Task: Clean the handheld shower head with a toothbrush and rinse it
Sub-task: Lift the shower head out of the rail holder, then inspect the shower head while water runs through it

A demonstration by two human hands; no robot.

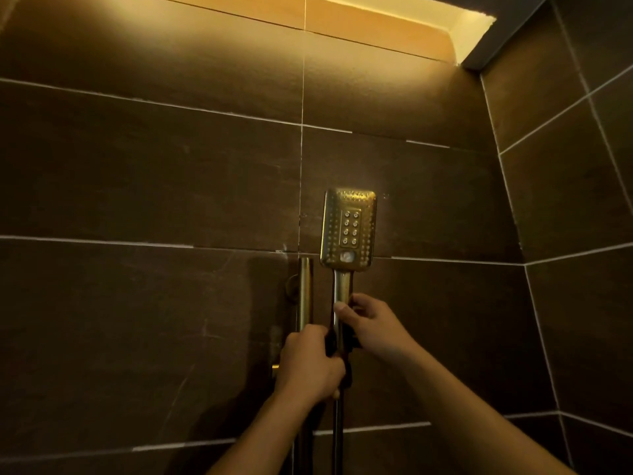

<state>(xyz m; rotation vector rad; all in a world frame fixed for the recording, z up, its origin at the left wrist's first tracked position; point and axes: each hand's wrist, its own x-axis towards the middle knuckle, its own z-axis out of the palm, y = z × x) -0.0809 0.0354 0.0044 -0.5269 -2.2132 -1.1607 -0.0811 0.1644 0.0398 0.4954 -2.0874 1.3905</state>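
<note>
A rectangular gold shower head [348, 229] stands upright against the dark tiled wall, its nozzle face turned toward me. Its handle [342, 286] runs down into a dark holder [346, 347] beside the vertical gold slide rail [304, 293]. My right hand [373, 325] grips the handle just below the head, thumb laid across its front. My left hand [308, 363] is curled round the lower part of the handle at the holder. The hose [337, 437] hangs straight down beneath my left hand. No toothbrush is in view.
Dark brown tiles with pale grout cover the wall ahead and the side wall [575, 200] on the right, meeting in a corner. A lit recess [394, 25] glows at the top. A small gold knob [275, 367] sticks out left of my left hand.
</note>
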